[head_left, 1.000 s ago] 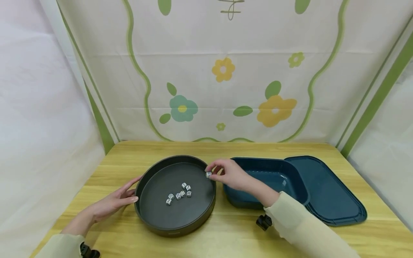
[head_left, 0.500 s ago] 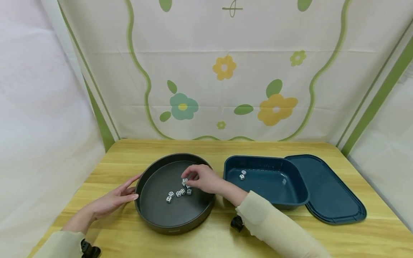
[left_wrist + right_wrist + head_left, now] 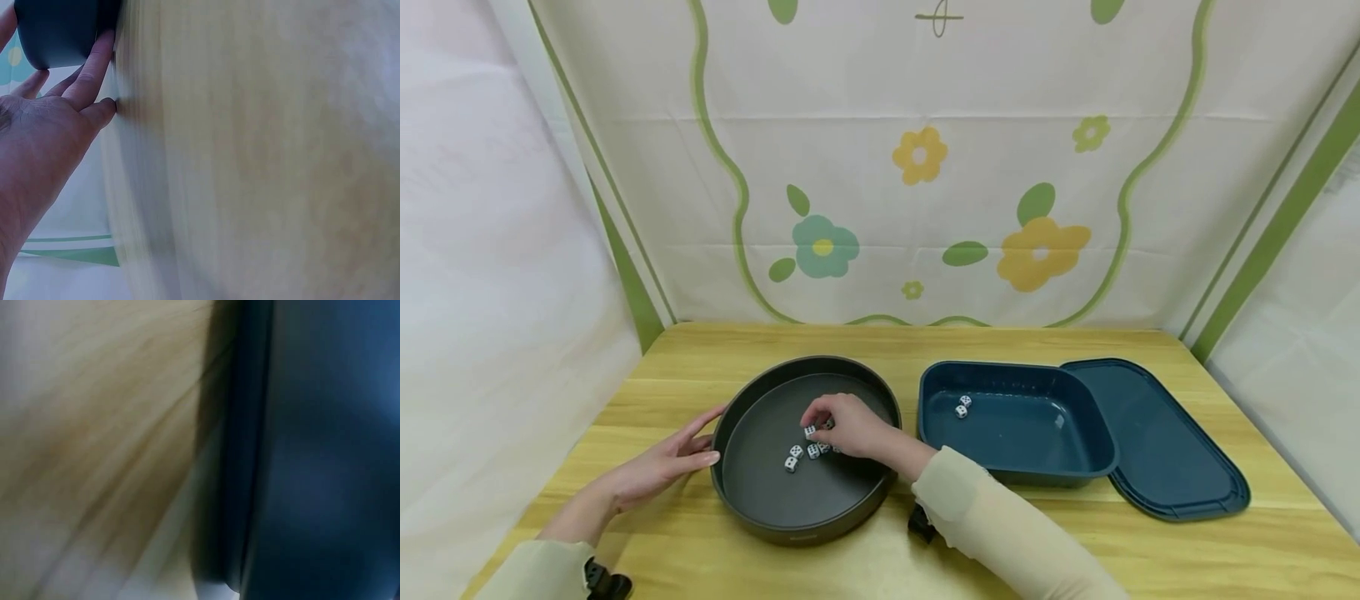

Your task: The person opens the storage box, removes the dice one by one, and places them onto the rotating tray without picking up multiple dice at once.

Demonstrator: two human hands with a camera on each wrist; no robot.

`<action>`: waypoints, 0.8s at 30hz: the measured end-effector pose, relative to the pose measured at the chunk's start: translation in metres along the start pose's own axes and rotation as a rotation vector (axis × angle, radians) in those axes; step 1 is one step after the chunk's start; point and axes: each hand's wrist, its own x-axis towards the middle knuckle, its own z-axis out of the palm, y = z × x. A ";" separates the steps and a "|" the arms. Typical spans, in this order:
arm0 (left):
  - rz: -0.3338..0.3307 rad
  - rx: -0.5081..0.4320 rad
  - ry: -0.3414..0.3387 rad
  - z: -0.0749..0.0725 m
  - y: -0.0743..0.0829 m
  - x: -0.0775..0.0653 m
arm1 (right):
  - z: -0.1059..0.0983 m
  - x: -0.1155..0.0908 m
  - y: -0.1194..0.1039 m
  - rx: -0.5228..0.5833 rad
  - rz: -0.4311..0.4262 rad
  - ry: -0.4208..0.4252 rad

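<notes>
My right hand [image 3: 847,427] is inside a round dark cake pan [image 3: 760,500], pinching a white die [image 3: 809,432] between thumb and index finger above the pan floor. Several more white dice [image 3: 796,451] lie close around that hand, some partly covered by it. Against the outer left wall of the pan rests my left hand [image 3: 658,471], its fingers spread and fairly straight. From the left wrist, this hand's [image 3: 47,119] fingers touch the pan's side [image 3: 59,31] low near the tabletop. Neither the right hand nor the dice appear in the right wrist view.
A dark blue rectangular box [image 3: 1018,437] stands right of the pan, with two dice [image 3: 962,407] inside. Its flat blue lid [image 3: 1180,450] lies farther right, close against the box. All rest on a wooden table [image 3: 677,375] before a flowered cloth [image 3: 880,183].
My right hand has moved left from the pan's right rim into its middle, carrying the die. This uncovered two dice in the blue box. My left hand stays at the pan's wall.
</notes>
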 end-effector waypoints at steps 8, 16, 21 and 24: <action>-0.028 -0.014 0.007 0.000 0.000 0.002 | -0.003 -0.003 0.000 -0.014 0.019 0.006; -0.023 -0.006 0.008 0.000 0.000 0.001 | -0.021 -0.027 -0.003 0.066 0.012 0.024; -0.003 -0.006 -0.006 0.001 0.000 0.001 | -0.039 -0.047 -0.002 0.125 -0.045 0.037; -0.004 -0.011 -0.013 0.001 0.001 0.001 | -0.052 -0.059 0.002 0.146 -0.053 0.052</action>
